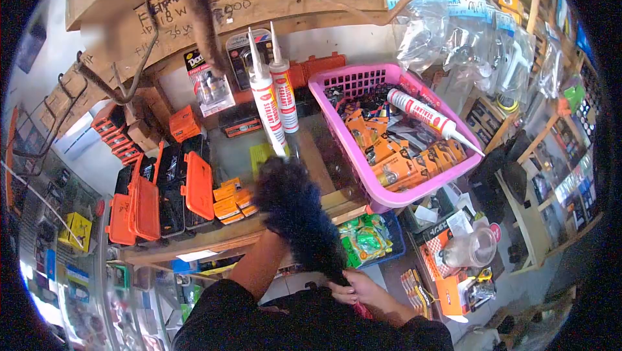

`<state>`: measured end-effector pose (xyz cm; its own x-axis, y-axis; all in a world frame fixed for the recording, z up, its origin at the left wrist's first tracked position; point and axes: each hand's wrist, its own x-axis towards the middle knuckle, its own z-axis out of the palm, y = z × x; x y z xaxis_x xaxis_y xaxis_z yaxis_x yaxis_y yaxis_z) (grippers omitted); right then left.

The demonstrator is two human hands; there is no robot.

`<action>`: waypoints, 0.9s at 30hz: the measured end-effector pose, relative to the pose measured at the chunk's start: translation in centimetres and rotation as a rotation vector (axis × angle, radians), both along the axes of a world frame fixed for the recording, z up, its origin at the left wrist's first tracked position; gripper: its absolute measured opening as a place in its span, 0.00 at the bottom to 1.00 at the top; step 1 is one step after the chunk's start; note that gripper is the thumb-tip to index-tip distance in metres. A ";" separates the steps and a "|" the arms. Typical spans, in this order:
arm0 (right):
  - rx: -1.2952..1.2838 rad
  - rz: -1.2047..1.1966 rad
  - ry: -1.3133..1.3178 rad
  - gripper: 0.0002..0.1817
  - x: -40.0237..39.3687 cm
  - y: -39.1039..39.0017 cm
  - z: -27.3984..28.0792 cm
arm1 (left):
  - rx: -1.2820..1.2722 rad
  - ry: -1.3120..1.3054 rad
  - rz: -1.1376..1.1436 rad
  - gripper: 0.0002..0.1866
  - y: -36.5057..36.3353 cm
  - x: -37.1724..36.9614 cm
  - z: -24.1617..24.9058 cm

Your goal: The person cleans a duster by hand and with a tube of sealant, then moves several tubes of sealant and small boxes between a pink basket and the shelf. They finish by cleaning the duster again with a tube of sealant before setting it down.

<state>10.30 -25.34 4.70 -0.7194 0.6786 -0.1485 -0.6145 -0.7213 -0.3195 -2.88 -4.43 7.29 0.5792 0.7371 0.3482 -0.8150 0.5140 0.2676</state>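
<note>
Lighting is moderate and uneven. Pale light shows at the lower left, with washed-out glare along the glass display case point(71, 221). Bright reflections whiten the clear plastic hanging bags point(421, 36). The dark fluffy duster point(295, 205) appears soft, its fibres smeared. Wide-angle distortion bends the outer shelving; black vignetting and speckled noise border the circular view. Printing on the white sealant tubes point(267, 106) remains legible.

Sealant tubes point(267, 101) left of the basket point(396, 192)
</note>
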 end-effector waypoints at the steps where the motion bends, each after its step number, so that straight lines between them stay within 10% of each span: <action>1: 0.035 -0.026 0.048 0.16 0.0 0.1 0.1 | 0.139 -0.225 -0.259 0.25 0.4 0.1 -0.8; 5: -0.032 -0.145 0.152 0.17 -0.3 0.9 1.6 | -0.131 0.241 0.411 0.24 -1.6 -0.1 4.0; 7: 0.030 -0.107 0.132 0.17 -1.0 0.8 1.3 | -0.181 0.231 0.164 0.20 -0.8 -0.8 1.8; 8: 0.072 -0.089 0.052 0.15 -1.3 0.6 1.2 | 0.058 0.686 0.205 0.19 -0.1 -0.7 1.6; 9: 0.114 -0.073 -0.028 0.14 -1.6 0.3 1.4 | -0.031 0.124 -0.074 0.18 -0.1 -0.6 1.3; 11: -0.019 -0.069 -0.021 0.11 -1.5 0.1 1.8 | 0.086 0.904 0.206 0.25 -0.8 -0.5 1.8; 13: 0.058 -0.154 0.159 0.11 -1.5 0.1 0.8 | -0.191 0.174 0.113 0.26 -2.2 -0.3 4.0; 20: -0.062 -0.366 -0.082 0.11 -0.8 -1.8 3.4 | -0.124 0.221 0.196 0.31 -2.2 0.2 5.4; 23: -0.080 -0.395 -0.127 0.12 -1.0 -1.5 3.6 | 0.091 -0.020 -0.105 0.26 0.0 -1.4 1.4; 27: 0.005 -0.127 -0.337 0.15 -1.9 -0.5 3.9 | -0.196 0.214 0.128 0.29 -2.5 -0.6 5.4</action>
